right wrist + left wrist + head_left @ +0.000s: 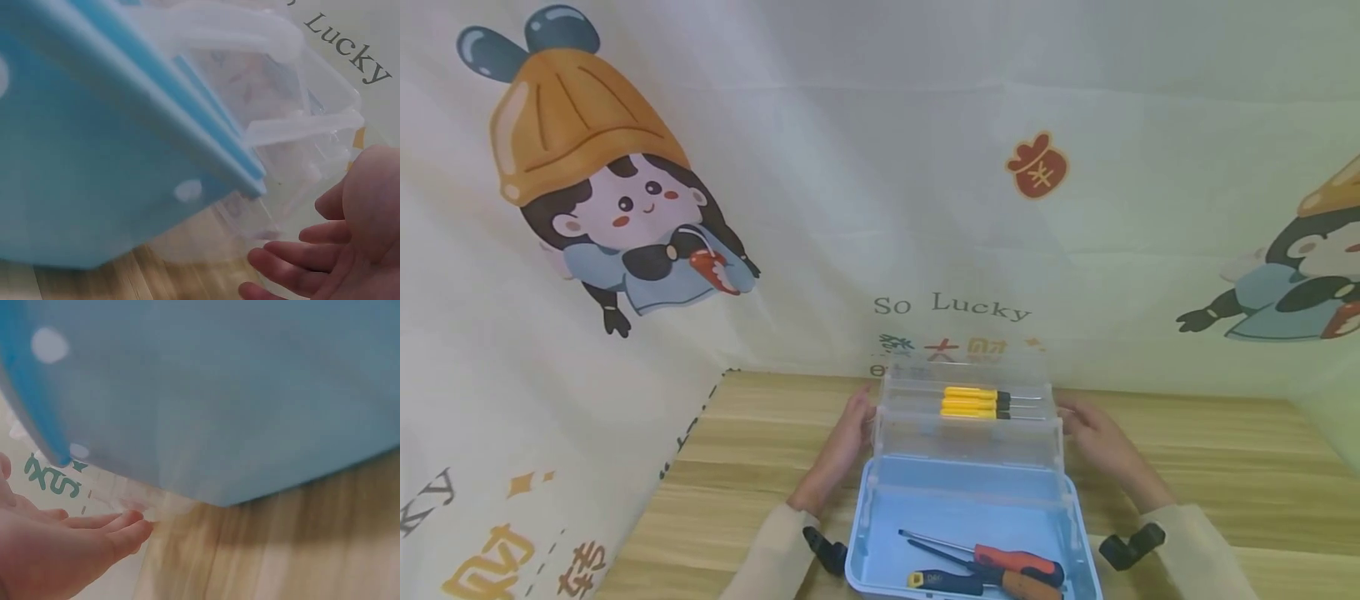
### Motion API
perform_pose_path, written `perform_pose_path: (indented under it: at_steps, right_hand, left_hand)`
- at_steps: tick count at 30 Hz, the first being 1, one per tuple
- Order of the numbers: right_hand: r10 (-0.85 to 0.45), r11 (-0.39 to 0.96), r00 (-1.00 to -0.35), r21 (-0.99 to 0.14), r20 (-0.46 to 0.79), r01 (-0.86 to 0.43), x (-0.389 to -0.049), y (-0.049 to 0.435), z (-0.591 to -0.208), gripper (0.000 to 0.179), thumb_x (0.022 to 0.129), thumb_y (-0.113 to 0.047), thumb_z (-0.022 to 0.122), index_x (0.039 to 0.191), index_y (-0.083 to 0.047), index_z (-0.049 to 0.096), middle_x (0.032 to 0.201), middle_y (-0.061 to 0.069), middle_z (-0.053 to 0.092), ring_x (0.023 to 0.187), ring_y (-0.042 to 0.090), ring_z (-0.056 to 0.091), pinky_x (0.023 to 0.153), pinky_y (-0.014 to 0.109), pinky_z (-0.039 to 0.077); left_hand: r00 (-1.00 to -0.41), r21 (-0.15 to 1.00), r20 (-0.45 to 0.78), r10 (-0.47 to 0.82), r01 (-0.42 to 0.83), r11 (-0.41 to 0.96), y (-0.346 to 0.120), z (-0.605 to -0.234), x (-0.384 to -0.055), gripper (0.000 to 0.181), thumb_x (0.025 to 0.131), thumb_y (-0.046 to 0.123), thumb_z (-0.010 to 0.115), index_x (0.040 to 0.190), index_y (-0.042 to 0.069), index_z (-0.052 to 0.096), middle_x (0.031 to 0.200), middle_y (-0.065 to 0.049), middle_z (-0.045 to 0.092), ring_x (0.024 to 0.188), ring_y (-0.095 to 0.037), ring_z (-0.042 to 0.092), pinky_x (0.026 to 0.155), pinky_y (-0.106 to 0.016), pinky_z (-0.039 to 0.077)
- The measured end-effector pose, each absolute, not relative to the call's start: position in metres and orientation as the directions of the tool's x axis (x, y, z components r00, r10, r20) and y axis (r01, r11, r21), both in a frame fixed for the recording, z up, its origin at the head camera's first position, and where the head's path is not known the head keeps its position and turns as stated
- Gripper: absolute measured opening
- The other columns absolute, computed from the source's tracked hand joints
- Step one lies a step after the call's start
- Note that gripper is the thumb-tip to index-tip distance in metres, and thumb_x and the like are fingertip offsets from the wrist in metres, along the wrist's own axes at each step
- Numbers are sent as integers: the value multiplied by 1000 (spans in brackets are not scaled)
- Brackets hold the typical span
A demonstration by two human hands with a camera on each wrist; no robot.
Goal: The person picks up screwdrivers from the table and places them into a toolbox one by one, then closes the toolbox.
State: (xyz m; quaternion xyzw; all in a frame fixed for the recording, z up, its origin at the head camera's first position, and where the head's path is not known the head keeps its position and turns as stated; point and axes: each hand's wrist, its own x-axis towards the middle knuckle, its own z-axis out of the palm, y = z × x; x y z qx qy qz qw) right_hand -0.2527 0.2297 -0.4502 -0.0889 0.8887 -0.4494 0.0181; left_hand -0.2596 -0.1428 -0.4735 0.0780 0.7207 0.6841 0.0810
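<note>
A blue toolbox (859, 533) stands on the table with its clear upper trays (966, 458) folded out toward the wall. Three yellow-handled screwdrivers (972, 403) lie side by side in the far tray. In the box's near end are a red-handled screwdriver (1015, 562), an orange-brown-handled screwdriver (1032, 586) and a black tool with a yellow end (947, 582). My left hand (852, 423) is at the left side of the trays, its fingers extended in the left wrist view. At the trays' right side is my right hand (1093, 433), fingers loosely bent; contact is unclear.
The wood-grain table (760, 450) extends to both sides of the box. Behind it hangs a pale printed cloth (865, 167), close to the far trays. Another cloth wall borders the table on the left.
</note>
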Motion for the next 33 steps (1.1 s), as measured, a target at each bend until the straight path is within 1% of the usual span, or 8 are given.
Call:
perform_pose_path:
  at_steps: [4,7,11,15,17,21,29,33]
  right_hand:
    - [-194,525,-981,-846,-8,-97,-254,226,-452,52,106,-26,35,149,5,36,146,31,44,122,47,55,101,61,46]
    - [-202,501,-979,-861,-23,-83,-254,225,-451,55,107,-29,35,150,5,33,147,31,42,121,46,56,101,59,46]
    - [-199,497,-978,-866,-62,-46,-255,225,-451,59,107,-34,33,151,5,32,149,30,40,128,48,50,105,61,42]
    - [-174,526,-978,-850,-113,4,-256,226,-451,59,108,-36,29,151,4,31,151,29,37,135,50,40,108,67,34]
    - [-168,532,-977,-846,-128,20,-255,226,-451,59,108,-35,27,151,5,31,152,29,36,136,50,38,108,68,33]
    - [-162,526,-977,-850,-138,32,-254,226,-450,57,108,-32,26,150,6,32,152,29,37,136,49,39,109,65,34]
    - [-145,516,-984,-856,-103,13,-253,228,-446,58,108,-34,28,147,7,38,148,29,42,132,47,45,110,63,34]
    - [-142,507,-985,-862,-94,9,-252,228,-445,59,108,-38,29,146,6,41,147,28,44,132,46,47,109,61,37]
  left_hand:
    - [-970,999,-36,240,-28,35,-146,-471,-259,68,106,51,14,160,11,-2,157,-30,25,145,-43,27,120,-55,22]
    - [-969,999,-44,244,-40,20,-146,-469,-259,71,105,54,16,160,11,0,156,-32,25,145,-44,28,119,-55,23]
    - [-968,998,-66,241,-66,11,-146,-466,-260,77,102,61,19,160,11,2,156,-32,26,143,-45,30,119,-55,24]
    - [-968,997,-78,237,-77,14,-145,-465,-260,77,103,59,20,159,10,4,155,-33,26,142,-47,33,118,-56,25]
    - [-969,997,-74,238,-74,9,-145,-465,-261,74,104,57,20,159,9,5,155,-34,26,141,-47,33,118,-55,26]
    - [-968,998,-64,243,-69,-10,-145,-464,-261,74,104,56,21,159,8,5,154,-35,25,141,-47,33,119,-54,26]
    - [-966,999,-38,256,-42,-13,-146,-463,-261,77,103,58,22,159,6,5,155,-36,21,142,-48,29,119,-54,24]
    - [-962,998,-15,274,-32,-58,-146,-462,-261,75,104,56,21,158,7,6,157,-34,20,144,-46,26,120,-51,22]
